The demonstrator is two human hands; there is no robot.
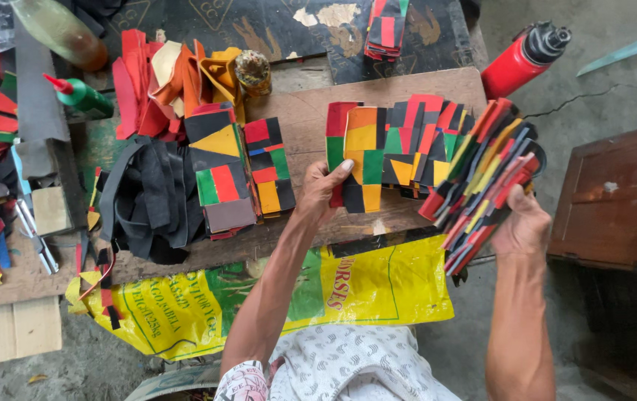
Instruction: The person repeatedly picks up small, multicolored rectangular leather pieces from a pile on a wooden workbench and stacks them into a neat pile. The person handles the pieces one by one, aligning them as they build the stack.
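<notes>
Two hands: both are busy with multicoloured patchwork panels above a cluttered bench, as I see it through the head camera.
Wooden board (296, 119): the widest surface I can make out, lying across the bench and carrying most of the stacks.
Yellow printed sack (378, 289): hangs off the near edge of the board, just above the person's lap.
Wooden box (615, 200): stands to the right on the floor, well apart from the board.
Fanned row of patchwork panels (415, 145): overlapping pieces in red, black, yellow, green and orange, spread across the right half of the board.
Bundle of panels (485, 178): a thick, tilted stack at the board's right edge, the right hand (522, 226) clasped around its lower end from beneath.
Black strips (147, 197): a loose heap at the left of the board, beside a flat stack of panels (222, 174).
Red bottle (522, 56): lies tilted past the board's far right corner.
Single panel (363, 160): at the left end of the fanned row, pinched by the left hand (322, 191), thumb on its face.
Green glue bottle (80, 95): red-tipped, at far left.
</notes>
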